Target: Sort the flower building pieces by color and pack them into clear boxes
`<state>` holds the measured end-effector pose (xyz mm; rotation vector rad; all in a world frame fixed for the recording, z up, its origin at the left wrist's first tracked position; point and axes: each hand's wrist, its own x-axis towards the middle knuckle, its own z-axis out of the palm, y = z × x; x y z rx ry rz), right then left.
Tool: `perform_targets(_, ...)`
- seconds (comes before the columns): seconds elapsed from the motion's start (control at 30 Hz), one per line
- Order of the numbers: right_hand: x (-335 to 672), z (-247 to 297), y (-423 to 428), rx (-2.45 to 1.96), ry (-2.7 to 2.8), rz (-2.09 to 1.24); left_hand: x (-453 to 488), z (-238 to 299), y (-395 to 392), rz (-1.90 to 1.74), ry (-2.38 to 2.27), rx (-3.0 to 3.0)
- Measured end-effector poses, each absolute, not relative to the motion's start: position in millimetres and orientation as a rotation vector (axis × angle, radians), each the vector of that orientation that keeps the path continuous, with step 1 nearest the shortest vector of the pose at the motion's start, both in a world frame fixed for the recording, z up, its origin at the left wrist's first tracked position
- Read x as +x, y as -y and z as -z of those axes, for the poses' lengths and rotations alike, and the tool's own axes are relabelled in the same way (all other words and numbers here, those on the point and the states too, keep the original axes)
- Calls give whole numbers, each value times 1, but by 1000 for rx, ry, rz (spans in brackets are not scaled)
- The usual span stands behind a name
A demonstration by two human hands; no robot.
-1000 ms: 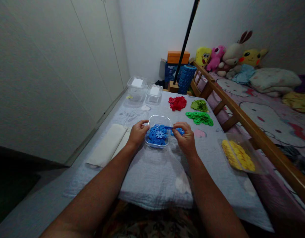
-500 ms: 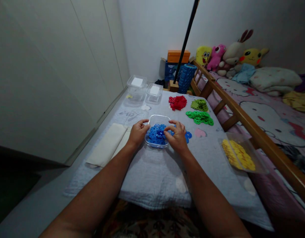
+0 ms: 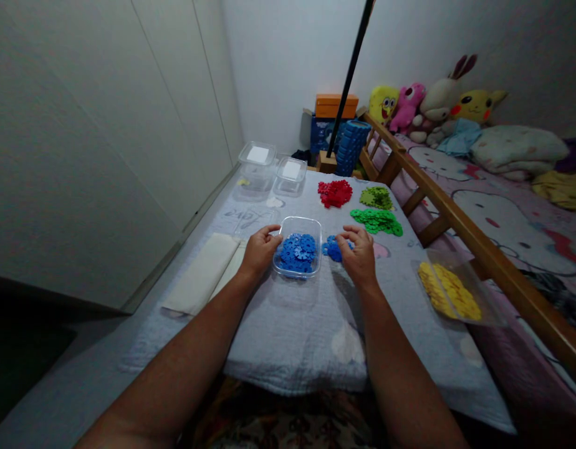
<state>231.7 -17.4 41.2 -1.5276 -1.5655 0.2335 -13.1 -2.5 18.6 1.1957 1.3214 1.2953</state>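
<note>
A clear plastic container (image 3: pixel 298 219) stands in the middle of the cloth-covered table, with blue snowflake-shaped plastic pieces (image 3: pixel 297 252) heaped inside. My left hand (image 3: pixel 260 251) grips its left rim between thumb and fingers. To the right of the container lies a small pile of loose blue pieces (image 3: pixel 332 249), partly covered by my right hand (image 3: pixel 358 249). The fingers of that hand are bent over the pile, thumb and forefinger apart, and no piece shows between them.
Red pieces (image 3: pixel 335 193), olive-green pieces (image 3: pixel 376 197) and green pieces (image 3: pixel 376 222) lie behind to the right. Yellow pieces (image 3: pixel 449 292) fill a clear container at the right edge. Lidded containers (image 3: pixel 257 167) stand at the back left. Folded cloth (image 3: pixel 201 274) lies left; a wooden bed rail (image 3: pixel 456 199) borders the right.
My right hand has moved right, from above the container to the loose blue pile. The blue piece it held now appears to be in the container. My left hand stays on the rim.
</note>
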Motion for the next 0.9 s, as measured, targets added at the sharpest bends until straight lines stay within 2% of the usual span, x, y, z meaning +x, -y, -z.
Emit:
perform_targets(0.3, 245, -37, 19, -2047, 1755, -143, -14, -17, 1, -1296, -1336, 1208)
perform_targets(0.67, 246, -12, 18, -1861, 1883, 21, -14, -17, 1, -1294, -1341, 1214)
perform_targets(0.9, 248, -15, 16, -1825, 1786, -158, -15, -16, 1, -1293, -1314, 1194)
